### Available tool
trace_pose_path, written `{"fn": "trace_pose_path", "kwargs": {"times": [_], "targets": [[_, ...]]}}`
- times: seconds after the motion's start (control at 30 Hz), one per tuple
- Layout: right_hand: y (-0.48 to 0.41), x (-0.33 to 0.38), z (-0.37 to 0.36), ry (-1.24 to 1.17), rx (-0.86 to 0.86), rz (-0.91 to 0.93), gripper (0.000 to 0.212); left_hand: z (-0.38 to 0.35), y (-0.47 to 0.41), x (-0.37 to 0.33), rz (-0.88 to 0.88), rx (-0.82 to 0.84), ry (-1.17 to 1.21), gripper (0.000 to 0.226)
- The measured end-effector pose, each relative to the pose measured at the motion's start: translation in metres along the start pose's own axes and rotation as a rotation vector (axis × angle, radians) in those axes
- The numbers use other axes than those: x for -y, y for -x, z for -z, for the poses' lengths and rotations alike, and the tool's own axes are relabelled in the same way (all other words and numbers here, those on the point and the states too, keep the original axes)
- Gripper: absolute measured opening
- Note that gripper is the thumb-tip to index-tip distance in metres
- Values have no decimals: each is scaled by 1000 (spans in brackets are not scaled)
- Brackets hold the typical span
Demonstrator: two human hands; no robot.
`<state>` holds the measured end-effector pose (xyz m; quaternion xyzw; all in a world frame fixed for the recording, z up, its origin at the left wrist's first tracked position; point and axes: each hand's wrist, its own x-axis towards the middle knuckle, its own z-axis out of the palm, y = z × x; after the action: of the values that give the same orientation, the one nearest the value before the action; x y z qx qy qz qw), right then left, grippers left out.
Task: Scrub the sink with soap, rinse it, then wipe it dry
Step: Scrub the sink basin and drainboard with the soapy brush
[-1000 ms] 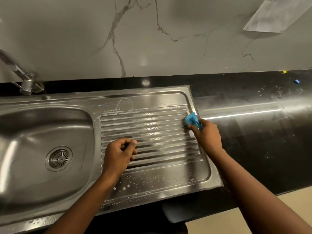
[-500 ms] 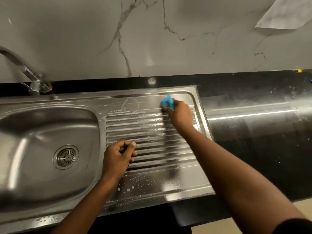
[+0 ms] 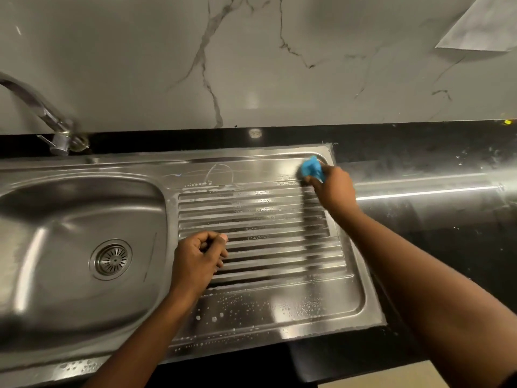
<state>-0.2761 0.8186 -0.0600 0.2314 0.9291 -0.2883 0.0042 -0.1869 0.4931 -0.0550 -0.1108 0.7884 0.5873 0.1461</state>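
R hand [image 3: 334, 189] grips blue scrubber [image 3: 310, 166] at sink [image 3: 279, 309] corner | L hand [image 3: 195, 259] curled, empty | black counter [image 3: 447, 236], marble wall [image 3: 307, 88]

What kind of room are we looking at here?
Most likely a home kitchen: a stainless steel sink with a ribbed drainboard is set into a black countertop, with a tap behind it and a marble-look wall above.

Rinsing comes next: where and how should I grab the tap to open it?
Probably the thin lever jutting left from the tap base. Come from the left with the left hand, since the right hand grips the blue scrubber; pinch the lever's tip between thumb and fingers: it looks slim.
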Motion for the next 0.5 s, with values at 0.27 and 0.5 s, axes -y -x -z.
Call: {"fn": "trace_pose_path", "kwargs": {"times": [0.27, 0.5], "targets": [[-10, 65, -48, -174, 44, -14, 24, 6, -7, -1, -1, -9, -2, 22], [34, 83, -79, -27, 205, 211, 56, -4, -10, -5, 8, 4, -15, 22]]}}
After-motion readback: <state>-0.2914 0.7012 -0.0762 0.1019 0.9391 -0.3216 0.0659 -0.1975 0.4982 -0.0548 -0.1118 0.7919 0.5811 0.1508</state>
